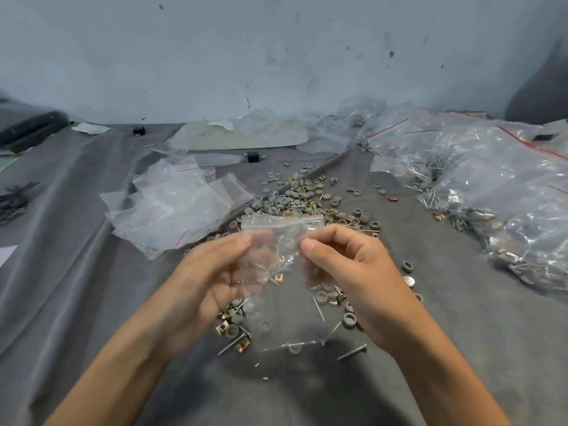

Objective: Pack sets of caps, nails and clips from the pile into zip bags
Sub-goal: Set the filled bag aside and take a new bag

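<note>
step: 1 small zip bag point(285, 241) held up over the pile point(295, 195); judged as filling or closing, cannot tell if the zip strip is sealed
left hand point(221, 272): grasps the bag's left side, fingers showing through the plastic
right hand point(347, 272): thumb and forefinger pinch the bag's right edge
contents: a few nails and 1 coppery clip point(278, 277) seem to be inside; caps unclear
surroundings: empty bags point(172, 204) to the left, filled bags point(491, 195) to the right, all on grey cloth point(92, 272)
next: probably confirm the set is complete, then seal along the strip; thin film needs a firm, even pinch
</note>
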Demonstrator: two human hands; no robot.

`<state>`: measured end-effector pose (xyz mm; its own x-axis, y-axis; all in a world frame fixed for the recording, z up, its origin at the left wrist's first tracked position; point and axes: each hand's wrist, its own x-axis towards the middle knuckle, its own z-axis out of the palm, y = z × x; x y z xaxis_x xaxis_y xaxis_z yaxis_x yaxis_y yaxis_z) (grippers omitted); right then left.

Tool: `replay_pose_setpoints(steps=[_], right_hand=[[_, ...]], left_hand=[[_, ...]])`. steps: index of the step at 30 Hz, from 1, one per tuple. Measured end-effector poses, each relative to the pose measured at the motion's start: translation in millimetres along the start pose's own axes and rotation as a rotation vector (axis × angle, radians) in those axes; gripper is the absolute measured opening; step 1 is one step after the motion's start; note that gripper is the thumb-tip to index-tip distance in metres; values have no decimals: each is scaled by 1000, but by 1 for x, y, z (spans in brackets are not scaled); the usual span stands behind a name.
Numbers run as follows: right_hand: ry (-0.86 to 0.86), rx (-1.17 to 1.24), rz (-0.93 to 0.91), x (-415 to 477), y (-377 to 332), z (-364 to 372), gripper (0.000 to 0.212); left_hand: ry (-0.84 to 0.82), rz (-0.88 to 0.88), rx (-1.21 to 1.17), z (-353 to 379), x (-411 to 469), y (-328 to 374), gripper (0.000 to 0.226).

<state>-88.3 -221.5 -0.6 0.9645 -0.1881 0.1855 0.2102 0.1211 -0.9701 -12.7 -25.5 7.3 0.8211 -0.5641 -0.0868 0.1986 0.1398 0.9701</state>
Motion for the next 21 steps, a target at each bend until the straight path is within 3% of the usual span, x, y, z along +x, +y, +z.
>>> replay_pose_setpoints(steps=[4,7,10,13,17,21], right_hand=[[49,-120,5,-2,1,3,9],[215,-550,-296,-4,7,1,36],[135,-632,-473,-9,5,7,35],[64,-679,-436,-10,5,9,30],[39,-524,-240,-9,-5,1,21],[-140,-327,-179,-12,-12,-1,12]], left_hand=[[105,38,138,9,3,-11,31],[219,154,233,10,3,-12,28],[232,296,353,9,0,-10,29],[121,303,419,5,-7,-3,37],[2,263,444,-6,-14,8,34],[-41,249,468,-10,-14,9,31]])
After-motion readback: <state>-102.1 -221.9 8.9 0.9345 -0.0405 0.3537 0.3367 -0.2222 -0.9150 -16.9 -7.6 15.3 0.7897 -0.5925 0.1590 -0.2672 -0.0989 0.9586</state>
